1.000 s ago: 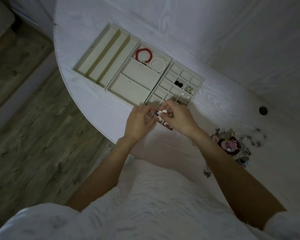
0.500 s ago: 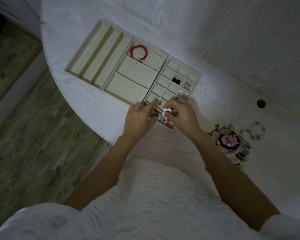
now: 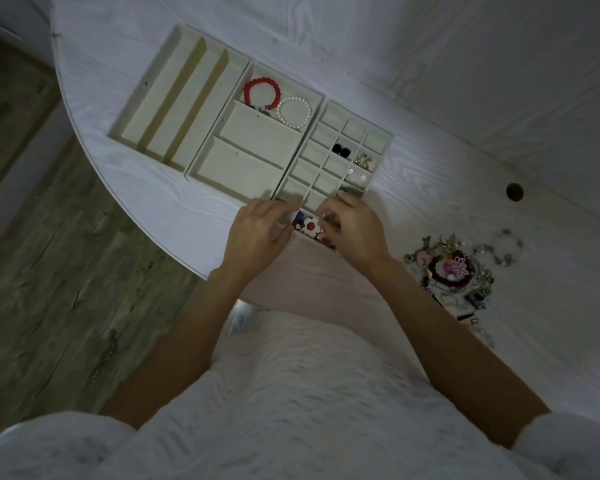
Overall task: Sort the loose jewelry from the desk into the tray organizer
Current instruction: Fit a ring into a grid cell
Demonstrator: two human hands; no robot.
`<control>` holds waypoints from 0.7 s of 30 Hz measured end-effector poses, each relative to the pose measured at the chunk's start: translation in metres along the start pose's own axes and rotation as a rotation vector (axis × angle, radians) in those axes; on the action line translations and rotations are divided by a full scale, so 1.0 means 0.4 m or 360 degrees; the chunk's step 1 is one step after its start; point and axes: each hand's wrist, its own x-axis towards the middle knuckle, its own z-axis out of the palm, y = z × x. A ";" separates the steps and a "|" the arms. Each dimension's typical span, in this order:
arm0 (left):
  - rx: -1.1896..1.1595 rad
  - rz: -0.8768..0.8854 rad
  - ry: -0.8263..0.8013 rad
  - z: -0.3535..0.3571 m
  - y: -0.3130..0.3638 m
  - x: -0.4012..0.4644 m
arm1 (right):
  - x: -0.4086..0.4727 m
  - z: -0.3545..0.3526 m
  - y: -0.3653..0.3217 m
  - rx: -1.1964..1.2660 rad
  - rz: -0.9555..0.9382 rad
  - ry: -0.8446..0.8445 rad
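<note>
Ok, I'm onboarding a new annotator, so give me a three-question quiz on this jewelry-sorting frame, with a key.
1. True or false: the red bracelet and the pearl bracelet share one compartment of the middle tray.
2. Where does the unsorted jewelry pile lie? A) by the right hand B) by the left hand C) in the slotted tray
3. Fill in: the flower piece has white petals and a ___ centre.

Key: 1 true; 2 A; 3 red.

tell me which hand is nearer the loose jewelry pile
Right. The right hand is at the grid tray's near end, with the pile just off to its right on the desk. The left hand is beyond the right hand, farther from the pile.
</note>
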 end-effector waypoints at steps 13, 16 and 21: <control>0.0181 0.0077 -0.0243 -0.012 -0.006 0.050 | 0.001 0.033 -0.024 -0.0146 0.0043 -0.0001; 0.0263 0.0101 -0.0308 -0.010 0.009 0.070 | 0.002 0.030 -0.022 -0.0169 0.0071 -0.0030; 0.0323 0.0062 -0.0392 -0.008 0.020 0.099 | -0.002 0.030 -0.018 -0.0256 0.0051 -0.0060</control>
